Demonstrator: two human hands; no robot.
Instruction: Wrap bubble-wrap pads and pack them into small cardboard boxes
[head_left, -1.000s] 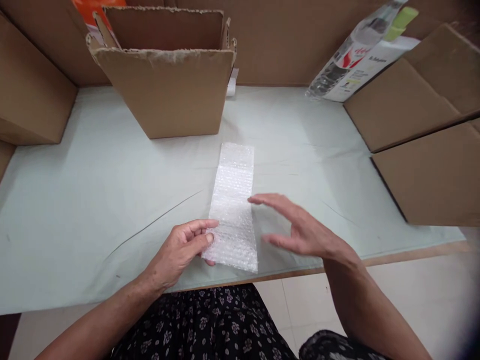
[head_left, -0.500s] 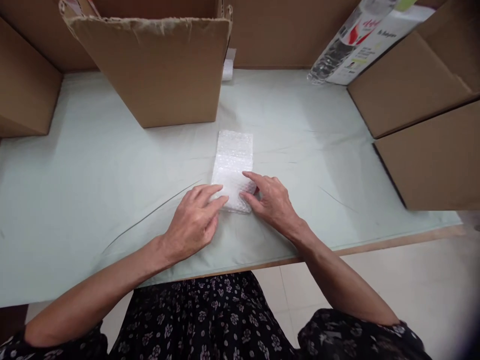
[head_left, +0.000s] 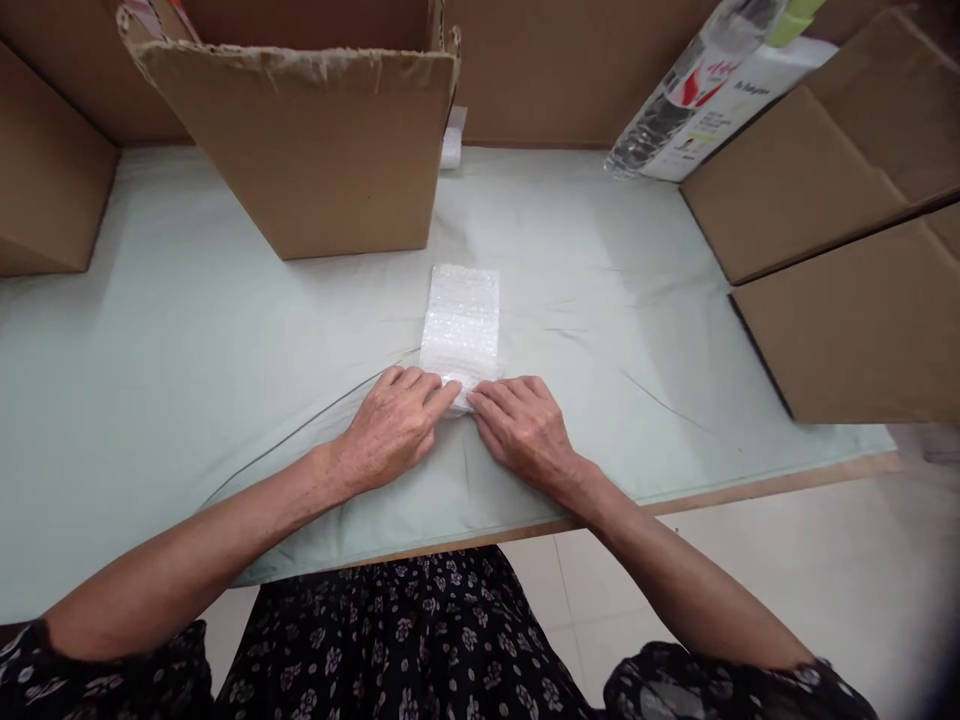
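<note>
A strip of clear bubble wrap (head_left: 461, 315) lies flat on the pale green tablecloth in front of me. Its near end is folded or bunched up between my hands. At the lower left corner, my left hand (head_left: 397, 415) has its fingers closed on the wrap, with the index finger lying over the fold. My right hand (head_left: 523, 425) grips the lower right corner, fingertips pressed together on the same near edge. The fingertips of the two hands almost meet. Whether anything is inside the folded end is hidden.
A tall open cardboard box (head_left: 322, 150) stands behind the wrap, with a small white roll (head_left: 451, 148) beside it. Further cardboard boxes (head_left: 847, 320) are at the right and left. A plastic bottle (head_left: 675, 105) and a white packet (head_left: 720, 115) lean at the back right.
My right hand has shifted down to the near edge, and its fingers have closed. The near end of the bubble wrap is now folded up under both hands.
</note>
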